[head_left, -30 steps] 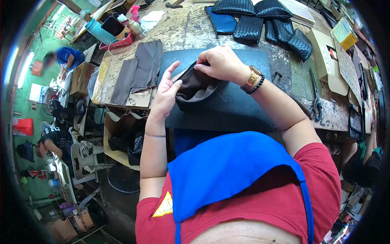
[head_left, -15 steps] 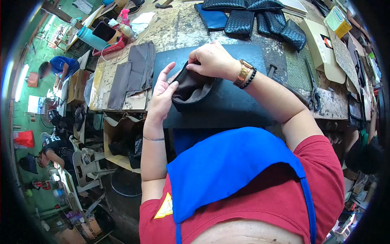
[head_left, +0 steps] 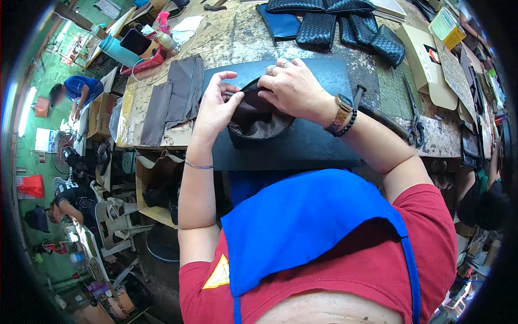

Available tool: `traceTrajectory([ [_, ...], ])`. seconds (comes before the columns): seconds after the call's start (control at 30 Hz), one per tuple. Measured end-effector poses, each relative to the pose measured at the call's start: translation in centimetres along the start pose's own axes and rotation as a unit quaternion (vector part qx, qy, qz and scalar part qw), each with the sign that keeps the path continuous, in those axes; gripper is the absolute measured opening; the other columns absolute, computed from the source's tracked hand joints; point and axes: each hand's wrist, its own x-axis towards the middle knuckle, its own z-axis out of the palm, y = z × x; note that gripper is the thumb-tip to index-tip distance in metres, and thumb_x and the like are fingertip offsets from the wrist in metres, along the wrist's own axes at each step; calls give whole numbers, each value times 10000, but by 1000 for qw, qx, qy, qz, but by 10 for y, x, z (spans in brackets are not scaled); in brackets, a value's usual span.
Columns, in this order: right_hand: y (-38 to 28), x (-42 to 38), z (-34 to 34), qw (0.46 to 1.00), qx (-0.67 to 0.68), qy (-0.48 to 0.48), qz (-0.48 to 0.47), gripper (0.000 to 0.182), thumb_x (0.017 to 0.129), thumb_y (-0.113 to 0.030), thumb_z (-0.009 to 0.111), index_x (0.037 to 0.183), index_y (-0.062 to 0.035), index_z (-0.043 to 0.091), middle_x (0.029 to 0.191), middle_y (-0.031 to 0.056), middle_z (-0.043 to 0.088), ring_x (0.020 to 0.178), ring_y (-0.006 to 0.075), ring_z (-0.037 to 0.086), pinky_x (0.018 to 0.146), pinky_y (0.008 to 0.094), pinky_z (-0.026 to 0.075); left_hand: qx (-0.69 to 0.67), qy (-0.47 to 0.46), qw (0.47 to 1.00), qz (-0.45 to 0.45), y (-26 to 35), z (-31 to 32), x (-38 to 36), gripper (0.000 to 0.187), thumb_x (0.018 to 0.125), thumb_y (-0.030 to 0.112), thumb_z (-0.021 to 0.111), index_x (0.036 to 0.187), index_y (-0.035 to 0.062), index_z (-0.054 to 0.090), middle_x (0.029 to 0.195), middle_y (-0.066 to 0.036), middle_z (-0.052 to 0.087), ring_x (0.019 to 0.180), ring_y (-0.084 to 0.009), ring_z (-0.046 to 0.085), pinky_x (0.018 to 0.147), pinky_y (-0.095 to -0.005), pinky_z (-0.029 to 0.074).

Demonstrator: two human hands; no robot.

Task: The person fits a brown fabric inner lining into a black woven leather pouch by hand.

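A black pouch with brown lining is held open over a dark mat on the worn workbench. My left hand pinches the pouch's left rim with thumb and fingers. My right hand, with a ring, a gold watch and a bead bracelet at the wrist, grips the far rim from above. The pouch's mouth faces me and shows the lining inside.
Grey fabric pieces lie left of the mat. Several woven black wallets sit at the back. Scissors, a cardboard envelope and a hammer-like tool are to the right. Other people work at the far left.
My left hand moved up from the pouch's side to pinch its rim. My right hand shifted slightly right and the pouch mouth opened wider.
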Motion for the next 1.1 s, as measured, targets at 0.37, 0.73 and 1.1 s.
traceTrajectory([
  [0.37,16,7,-2,998,9,12,67,164,854,-333,690,869,-172,718,843,12,671,939,229,589,806,407,379,-175,-62,983,-16,2,4,3,597,944,-82,496,1494,56,309,1198,-168,649,1036,-159,634,905,-280,521],
  [0.73,17,9,1,997,9,2,81,117,819,-304,675,825,-192,708,828,25,699,953,233,609,862,471,363,-181,-103,978,-30,9,5,2,610,949,-73,495,1509,71,299,1278,-156,600,1119,-164,603,973,-295,501],
  [1.1,15,18,7,999,-11,4,51,124,811,-290,682,825,-167,696,809,26,689,939,234,611,871,466,371,4,-41,999,2,21,8,11,508,869,37,705,1341,71,520,1054,-73,675,949,-89,620,803,-241,514],
])
